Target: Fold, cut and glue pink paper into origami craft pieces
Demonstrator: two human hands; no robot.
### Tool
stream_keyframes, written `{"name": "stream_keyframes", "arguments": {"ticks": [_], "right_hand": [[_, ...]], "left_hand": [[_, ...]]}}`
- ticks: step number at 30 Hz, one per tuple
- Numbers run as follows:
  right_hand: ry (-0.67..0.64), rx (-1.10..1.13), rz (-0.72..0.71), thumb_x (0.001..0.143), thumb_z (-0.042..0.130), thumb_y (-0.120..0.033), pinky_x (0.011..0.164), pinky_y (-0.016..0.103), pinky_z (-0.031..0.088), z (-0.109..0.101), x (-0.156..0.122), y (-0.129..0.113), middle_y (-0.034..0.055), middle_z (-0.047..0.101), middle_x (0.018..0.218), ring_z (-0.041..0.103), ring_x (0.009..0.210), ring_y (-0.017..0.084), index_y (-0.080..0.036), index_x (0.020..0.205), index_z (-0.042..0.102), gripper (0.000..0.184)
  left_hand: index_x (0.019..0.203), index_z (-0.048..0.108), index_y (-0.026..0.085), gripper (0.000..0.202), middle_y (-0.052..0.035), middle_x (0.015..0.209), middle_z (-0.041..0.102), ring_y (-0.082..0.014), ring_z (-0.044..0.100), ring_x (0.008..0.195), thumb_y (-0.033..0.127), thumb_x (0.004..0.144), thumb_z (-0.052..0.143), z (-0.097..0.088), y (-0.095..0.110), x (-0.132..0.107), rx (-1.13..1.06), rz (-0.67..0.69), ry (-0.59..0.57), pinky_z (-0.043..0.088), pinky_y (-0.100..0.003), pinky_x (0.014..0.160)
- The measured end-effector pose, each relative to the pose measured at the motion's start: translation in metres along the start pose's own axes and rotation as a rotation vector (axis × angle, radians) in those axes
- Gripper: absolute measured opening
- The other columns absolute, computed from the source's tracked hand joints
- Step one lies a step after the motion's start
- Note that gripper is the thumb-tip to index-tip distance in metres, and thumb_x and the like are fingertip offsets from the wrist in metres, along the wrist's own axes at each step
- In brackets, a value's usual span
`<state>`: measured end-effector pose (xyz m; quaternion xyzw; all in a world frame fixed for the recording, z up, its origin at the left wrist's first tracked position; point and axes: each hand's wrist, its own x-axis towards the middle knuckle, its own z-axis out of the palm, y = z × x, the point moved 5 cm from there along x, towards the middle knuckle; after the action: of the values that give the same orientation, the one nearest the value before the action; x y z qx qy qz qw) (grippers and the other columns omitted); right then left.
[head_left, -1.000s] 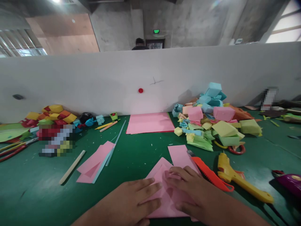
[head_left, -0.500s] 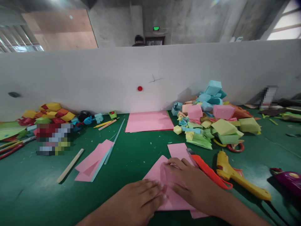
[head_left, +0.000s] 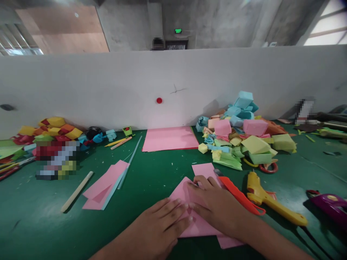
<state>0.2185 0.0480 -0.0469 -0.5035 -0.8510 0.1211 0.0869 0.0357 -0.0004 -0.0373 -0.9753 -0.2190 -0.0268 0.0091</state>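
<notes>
A folded sheet of pink paper (head_left: 202, 229) lies on the green table right in front of me. My left hand (head_left: 158, 227) rests on its left side, fingers stretched flat against the surface. My right hand (head_left: 217, 202) presses on the upper right part, its thumb and fingers apart and somewhat bent. The fingertips of both hands come close together over the middle of the sheet, hiding part of the folds. Another pink piece (head_left: 202, 169) sticks out behind and below the right hand. Beside that hand is an orange utility knife (head_left: 241, 195) with some blade out.
A yellow glue gun (head_left: 271, 202) and a purple tool (head_left: 329, 204) lie at right. Paper shapes (head_left: 256, 144) pile up behind them. Pink sheets (head_left: 170, 139) lie by the white partition (head_left: 121, 86). At left are pink pieces (head_left: 104, 186), a wooden stick (head_left: 77, 191) and scissors (head_left: 16, 168).
The whole view has shifted slightly. Both hands stay on the pink paper, their fingertips now a little closer together over its middle.
</notes>
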Motion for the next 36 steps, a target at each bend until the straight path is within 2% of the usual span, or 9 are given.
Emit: {"name": "stream_keyframes", "arguments": {"ticks": [4, 9, 17, 23, 31, 36], "right_hand": [[-0.025, -0.007, 0.008, 0.098, 0.048, -0.044, 0.099, 0.048, 0.045, -0.002, 0.003, 0.002, 0.0104, 0.05, 0.143, 0.051, 0.115, 0.03, -0.031, 0.151, 0.043, 0.054], [-0.043, -0.047, 0.029, 0.096, 0.049, -0.037, 0.094, 0.049, 0.047, 0.0, 0.005, 0.003, 0.0106, 0.052, 0.141, 0.052, 0.114, 0.031, -0.029, 0.15, 0.044, 0.055], [-0.025, -0.08, 0.05, 0.096, 0.049, -0.04, 0.094, 0.05, 0.046, 0.001, 0.008, 0.005, 0.0117, 0.052, 0.142, 0.052, 0.117, 0.032, -0.029, 0.153, 0.041, 0.059], [-0.02, -0.083, 0.059, 0.096, 0.049, -0.042, 0.089, 0.044, 0.049, 0.002, 0.008, 0.005, 0.0117, 0.052, 0.141, 0.054, 0.115, 0.031, -0.03, 0.152, 0.041, 0.058], [-0.003, -0.106, 0.053, 0.096, 0.049, -0.038, 0.086, 0.043, 0.049, 0.002, 0.01, 0.005, 0.012, 0.054, 0.136, 0.056, 0.11, 0.03, -0.029, 0.15, 0.044, 0.055], [-0.01, -0.114, 0.057, 0.095, 0.048, -0.038, 0.083, 0.044, 0.049, 0.003, 0.01, 0.006, 0.0121, 0.054, 0.135, 0.055, 0.109, 0.031, -0.027, 0.149, 0.045, 0.055]], "left_hand": [[0.15, 0.042, 0.017, 0.062, -0.0085, 0.155, 0.047, -0.026, 0.046, 0.142, 0.01, 0.09, 0.052, 0.004, 0.003, 0.001, 0.031, 0.022, 0.035, 0.034, -0.043, 0.121], [0.15, 0.041, 0.016, 0.067, -0.0121, 0.154, 0.048, -0.0275, 0.049, 0.14, 0.012, 0.085, 0.054, 0.011, 0.002, 0.0, -0.008, -0.006, 0.025, 0.038, -0.043, 0.119], [0.155, 0.032, 0.014, 0.082, -0.0149, 0.161, 0.031, -0.0314, 0.037, 0.146, 0.006, 0.076, 0.052, 0.02, 0.002, 0.001, -0.07, -0.046, -0.085, 0.039, -0.049, 0.118], [0.157, 0.027, 0.014, 0.088, -0.0144, 0.163, 0.025, -0.0309, 0.032, 0.149, 0.008, 0.073, 0.053, 0.025, 0.003, 0.003, -0.088, -0.066, -0.133, 0.035, -0.05, 0.12], [0.158, 0.025, 0.018, 0.089, -0.0118, 0.164, 0.026, -0.0301, 0.033, 0.149, 0.012, 0.075, 0.056, 0.028, 0.003, 0.0, -0.127, -0.049, -0.049, 0.032, -0.048, 0.122], [0.158, 0.027, 0.016, 0.088, -0.0122, 0.164, 0.029, -0.0303, 0.034, 0.149, 0.016, 0.076, 0.06, 0.029, 0.003, 0.001, -0.12, -0.034, -0.057, 0.03, -0.046, 0.123]]}}
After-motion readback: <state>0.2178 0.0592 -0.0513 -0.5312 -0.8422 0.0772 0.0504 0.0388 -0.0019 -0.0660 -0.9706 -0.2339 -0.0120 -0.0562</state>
